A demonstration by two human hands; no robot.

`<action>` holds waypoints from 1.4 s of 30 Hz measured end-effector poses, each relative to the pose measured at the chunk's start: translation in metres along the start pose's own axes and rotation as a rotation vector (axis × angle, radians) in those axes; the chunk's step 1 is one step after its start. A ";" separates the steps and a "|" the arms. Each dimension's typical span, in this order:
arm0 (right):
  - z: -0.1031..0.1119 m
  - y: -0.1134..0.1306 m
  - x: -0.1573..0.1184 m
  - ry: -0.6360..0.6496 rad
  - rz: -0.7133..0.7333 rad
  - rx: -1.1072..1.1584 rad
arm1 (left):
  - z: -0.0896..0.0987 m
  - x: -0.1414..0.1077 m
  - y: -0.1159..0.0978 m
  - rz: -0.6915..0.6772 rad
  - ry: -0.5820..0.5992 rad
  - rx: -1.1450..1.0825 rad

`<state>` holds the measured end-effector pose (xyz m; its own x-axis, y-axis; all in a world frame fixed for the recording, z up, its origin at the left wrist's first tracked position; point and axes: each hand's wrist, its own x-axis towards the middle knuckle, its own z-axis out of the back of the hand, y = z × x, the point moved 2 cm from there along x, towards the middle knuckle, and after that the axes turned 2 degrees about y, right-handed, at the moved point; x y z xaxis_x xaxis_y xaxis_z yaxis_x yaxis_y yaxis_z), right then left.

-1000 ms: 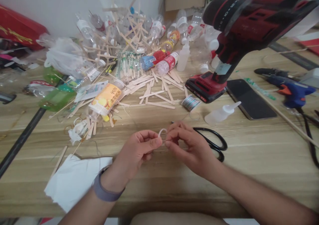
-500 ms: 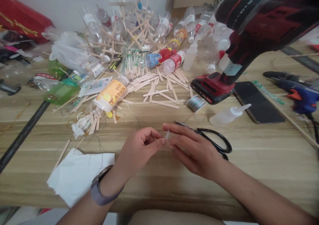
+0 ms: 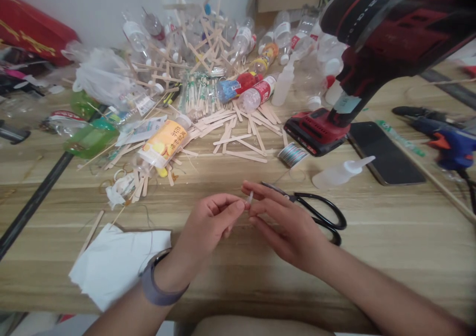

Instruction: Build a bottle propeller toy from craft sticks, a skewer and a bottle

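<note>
Close together above the table, both my hands are at a small, narrow, whitish translucent piece [image 3: 250, 196]. My left hand [image 3: 211, 222] pinches its lower end between thumb and forefinger. My right hand [image 3: 288, 227] has its fingertips around the piece from the other side, thumb and forefinger near its base and another finger stretched past it. What lies between the fingertips is partly hidden. Black-handled scissors [image 3: 327, 212] lie under and beside my right hand, their blades mostly covered.
A white squeeze bottle [image 3: 332, 174], thread spool [image 3: 292, 155], phone [image 3: 386, 152] and red-black cordless drill [image 3: 349, 93] are to the right, with a blue glue gun [image 3: 446, 138]. Wooden sticks [image 3: 238, 128] and plastic bottles [image 3: 163, 142] crowd the back; white paper [image 3: 115, 261] lies left.
My left hand's fingers have curled in a little more around the small piece. My right fingertips have drawn slightly closer together. The things on the table stay put.
</note>
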<state>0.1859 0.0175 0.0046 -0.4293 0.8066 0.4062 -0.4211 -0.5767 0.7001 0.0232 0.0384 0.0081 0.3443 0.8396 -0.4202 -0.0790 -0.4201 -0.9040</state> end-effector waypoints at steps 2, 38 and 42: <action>0.000 0.000 -0.001 -0.011 -0.081 0.070 | -0.001 -0.001 -0.002 -0.043 -0.011 0.117; 0.003 0.002 0.005 -0.091 -0.339 0.067 | -0.005 -0.015 -0.009 -0.414 -0.085 0.724; 0.003 0.005 0.002 -0.128 -0.194 -0.081 | -0.002 -0.010 -0.007 -0.305 -0.034 0.649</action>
<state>0.1854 0.0164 0.0109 -0.2312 0.9103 0.3434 -0.5508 -0.4134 0.7250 0.0220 0.0320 0.0184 0.4115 0.9015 -0.1338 -0.5277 0.1160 -0.8415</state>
